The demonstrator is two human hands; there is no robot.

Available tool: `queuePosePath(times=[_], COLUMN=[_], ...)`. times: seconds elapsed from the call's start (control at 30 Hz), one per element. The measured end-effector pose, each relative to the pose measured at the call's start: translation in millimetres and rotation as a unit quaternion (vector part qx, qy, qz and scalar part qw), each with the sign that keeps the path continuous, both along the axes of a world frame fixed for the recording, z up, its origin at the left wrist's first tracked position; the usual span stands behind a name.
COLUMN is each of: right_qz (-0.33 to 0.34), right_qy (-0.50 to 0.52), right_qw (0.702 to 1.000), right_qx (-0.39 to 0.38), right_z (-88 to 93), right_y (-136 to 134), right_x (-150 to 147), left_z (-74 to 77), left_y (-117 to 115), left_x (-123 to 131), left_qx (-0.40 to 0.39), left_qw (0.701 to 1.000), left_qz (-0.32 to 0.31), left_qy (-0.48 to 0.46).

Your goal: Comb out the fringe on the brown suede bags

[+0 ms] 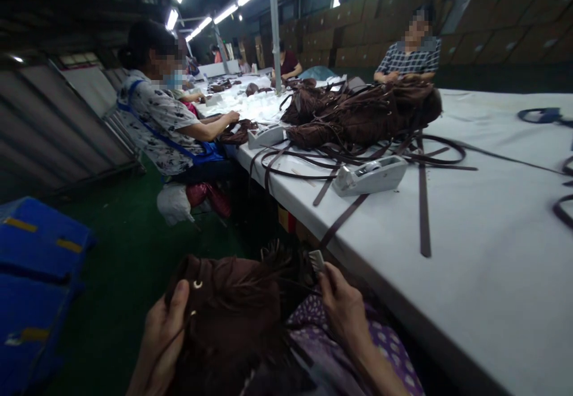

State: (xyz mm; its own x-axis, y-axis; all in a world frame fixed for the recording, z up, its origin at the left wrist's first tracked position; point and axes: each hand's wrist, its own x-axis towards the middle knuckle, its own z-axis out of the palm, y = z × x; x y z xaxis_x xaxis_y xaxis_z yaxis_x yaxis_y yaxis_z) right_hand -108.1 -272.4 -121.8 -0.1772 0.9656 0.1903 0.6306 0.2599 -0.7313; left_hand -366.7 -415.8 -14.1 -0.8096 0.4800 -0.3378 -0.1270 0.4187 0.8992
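Observation:
On my lap lies a dark brown fringed bag [237, 324] with metal eyelets along its edge. My left hand [163, 336] grips its left side, thumb on top near the eyelets, with a thin cord running by the fingers. In my right hand [344, 306] is a small pale comb-like tool [317, 261], its toothed head pointing up beside the bag's dark fringe. Exactly where the tool touches the fringe is too dark to make out.
The white table [474, 264] runs along my right. On it lie a heap of brown bags [358, 115], loose straps [424, 205] and tape dispensers [371, 174]. A co-worker [156, 109] sits at the left side; another person [409, 55] is across. Blue bins [40, 252] stand on the floor left.

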Motion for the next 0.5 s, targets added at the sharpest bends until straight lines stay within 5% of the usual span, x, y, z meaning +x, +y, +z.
queuePosePath(times=[0.07,0.13,0.23,0.37,0.5], right_qz=[0.113,0.261,0.370,0.312,0.102], right_qy=[0.056,0.062,0.012,-0.119,-0.231], right_qw=[0.984,0.929,0.870,0.915,0.967], right_qx=[0.128,0.256,0.325,0.228,-0.040], right_z=[28.2,54.5,68.2,23.4,-37.0], right_y=[-19,-39,-54,-33,7], right_x=[-25,-50,-74,-60,-8], left_z=[-7.0,-12.5,-11.4,2.7,7.6], left_y=[4,8,10,6,-1], left_x=[11,20,26,19,10], left_qx=[-0.026,-0.024,0.005,0.018,0.013], left_qw=[0.998,0.997,0.998,0.992,0.993], left_qz=[-0.041,-0.065,-0.056,0.058,0.101], left_qy=[0.035,0.034,-0.009,-0.106,-0.061])
